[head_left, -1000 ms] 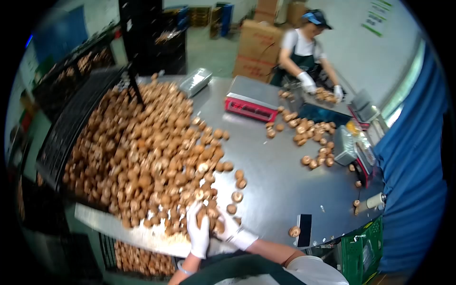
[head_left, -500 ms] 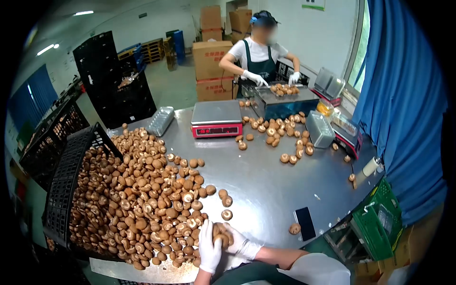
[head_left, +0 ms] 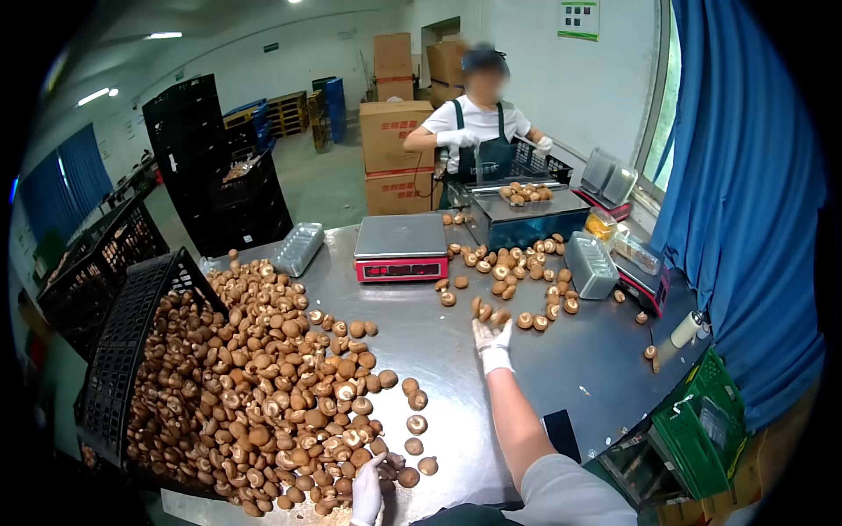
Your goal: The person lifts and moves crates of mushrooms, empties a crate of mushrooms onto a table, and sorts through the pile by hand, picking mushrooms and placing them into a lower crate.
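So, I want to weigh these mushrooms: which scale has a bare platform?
The scale in front of the stacked cardboard boxes: nothing sits on its platform, while the scales at right carry plastic containers.

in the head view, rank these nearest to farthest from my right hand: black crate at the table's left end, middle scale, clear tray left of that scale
From your right hand:
1. Middle scale, ahead and to the left
2. Clear tray, left of the scale
3. Black crate, far left

Produce workshop — scale (head_left: 401,237), stacked cartons (head_left: 392,140), mushrooms (head_left: 259,436).
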Tool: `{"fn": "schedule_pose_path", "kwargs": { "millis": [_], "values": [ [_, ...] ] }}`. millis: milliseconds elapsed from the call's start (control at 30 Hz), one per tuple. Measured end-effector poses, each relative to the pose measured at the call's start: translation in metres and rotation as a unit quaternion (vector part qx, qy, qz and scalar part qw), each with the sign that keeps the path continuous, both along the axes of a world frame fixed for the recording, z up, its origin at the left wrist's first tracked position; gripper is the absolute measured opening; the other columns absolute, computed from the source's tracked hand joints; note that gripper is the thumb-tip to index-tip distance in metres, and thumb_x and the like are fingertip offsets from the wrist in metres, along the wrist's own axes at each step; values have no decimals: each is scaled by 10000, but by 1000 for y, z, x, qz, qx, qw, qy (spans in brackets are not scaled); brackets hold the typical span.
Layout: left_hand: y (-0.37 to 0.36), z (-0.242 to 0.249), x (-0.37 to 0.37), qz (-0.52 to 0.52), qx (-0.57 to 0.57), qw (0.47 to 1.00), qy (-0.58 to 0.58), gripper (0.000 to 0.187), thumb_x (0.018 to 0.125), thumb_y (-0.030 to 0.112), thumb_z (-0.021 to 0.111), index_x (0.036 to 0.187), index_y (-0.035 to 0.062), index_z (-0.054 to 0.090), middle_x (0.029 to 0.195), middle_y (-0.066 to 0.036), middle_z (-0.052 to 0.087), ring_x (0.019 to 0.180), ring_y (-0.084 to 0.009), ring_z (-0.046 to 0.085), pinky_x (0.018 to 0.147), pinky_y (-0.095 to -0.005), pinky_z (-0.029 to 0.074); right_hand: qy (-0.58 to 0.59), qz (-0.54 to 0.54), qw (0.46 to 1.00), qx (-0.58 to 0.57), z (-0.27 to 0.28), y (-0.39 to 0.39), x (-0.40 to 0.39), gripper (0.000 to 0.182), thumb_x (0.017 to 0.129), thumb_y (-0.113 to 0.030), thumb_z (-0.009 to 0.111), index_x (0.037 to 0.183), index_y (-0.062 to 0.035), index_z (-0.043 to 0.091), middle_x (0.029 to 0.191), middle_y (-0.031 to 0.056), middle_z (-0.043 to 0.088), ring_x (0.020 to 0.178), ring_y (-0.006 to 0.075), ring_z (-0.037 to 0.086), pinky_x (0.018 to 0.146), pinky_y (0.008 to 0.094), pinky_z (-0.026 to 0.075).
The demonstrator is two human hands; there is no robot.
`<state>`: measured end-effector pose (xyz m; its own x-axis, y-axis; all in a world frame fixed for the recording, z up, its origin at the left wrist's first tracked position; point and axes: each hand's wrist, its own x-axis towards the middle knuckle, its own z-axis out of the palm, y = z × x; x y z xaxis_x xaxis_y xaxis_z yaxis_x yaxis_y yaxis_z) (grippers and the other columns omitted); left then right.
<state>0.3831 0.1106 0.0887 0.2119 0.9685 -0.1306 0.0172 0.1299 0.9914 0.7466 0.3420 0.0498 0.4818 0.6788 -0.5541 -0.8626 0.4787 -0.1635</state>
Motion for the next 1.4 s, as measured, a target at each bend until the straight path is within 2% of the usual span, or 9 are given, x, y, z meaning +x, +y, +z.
{"fn": "schedule_pose_path", "kwargs": {
  "millis": [33,300,500,533,567,767,867,1000,1400],
  "values": [
    [-5,-2,-6,18,5,1000,1,482,1017,333,266,1222,-18,526,1085,-113,617,862,-168,597,754,-278,479,-28,21,999,28,-6,5,10,876,854,-580,536,1476,-141,104,1479,194,227,1268,394,404,1022,506,402],
    [-70,-57,-71,158,-18,987,-2,508,1021,347,275,1186,-53,540,1097,-148,634,995,-219,611,892,-332,470,-220,424,879,-1,-61,-121,-92,496,959,-441,417,1234,-36,501,1105,106,618,966,251,614,789,425,517],
    [-117,-45,-81,225,-42,973,-13,404,1012,233,324,1174,-80,523,1095,-179,624,1042,-247,606,936,-323,456,-293,399,868,-44,-52,-140,-118,323,944,-336,471,1128,-82,549,944,70,617,781,189,606,640,355,528],
    [-122,-45,-82,242,-57,968,23,382,1010,210,335,1139,-69,561,1098,-162,629,1036,-222,608,928,-315,458,-233,502,820,144,-69,-130,-88,312,932,-328,501,1108,-74,548,900,61,598,748,156,594,629,309,521],
    [-125,-43,-80,251,-35,967,13,340,997,159,355,1116,-64,583,1104,-148,634,1018,-208,614,918,-305,458,-416,439,793,-75,25,-147,-131,313,944,-300,488,1126,-51,543,898,58,604,725,132,588,624,261,514],
    [-127,-48,-76,353,96,899,241,300,856,87,570,1139,-12,583,1174,-183,587,1121,-331,536,973,-382,413,-782,432,439,91,-5,-142,-196,272,899,-158,555,1135,-24,584,1082,89,599,875,171,624,775,283,515],
    [-116,-58,-80,345,88,879,318,502,810,156,639,1262,-12,497,1302,-217,482,1219,-364,442,1034,-410,351,-866,381,220,237,21,-164,-274,491,802,-265,666,1255,-112,553,1304,224,468,1200,379,460,1011,402,381],
    [-96,-71,-86,326,62,843,424,710,796,291,665,1371,-5,371,1400,-243,363,1309,-429,304,1083,-468,256,-930,279,-39,237,-9,-176,-319,614,791,-531,608,1338,-280,481,1415,144,384,1323,418,290,1009,654,227],
    [-75,-98,-77,266,123,859,421,666,813,277,623,1376,21,373,1425,-222,338,1309,-456,279,1073,-490,252,-930,273,-6,244,-16,-185,-280,509,821,-433,616,1272,-209,544,1368,118,442,1294,379,348,1014,523,315]
  ]
}}
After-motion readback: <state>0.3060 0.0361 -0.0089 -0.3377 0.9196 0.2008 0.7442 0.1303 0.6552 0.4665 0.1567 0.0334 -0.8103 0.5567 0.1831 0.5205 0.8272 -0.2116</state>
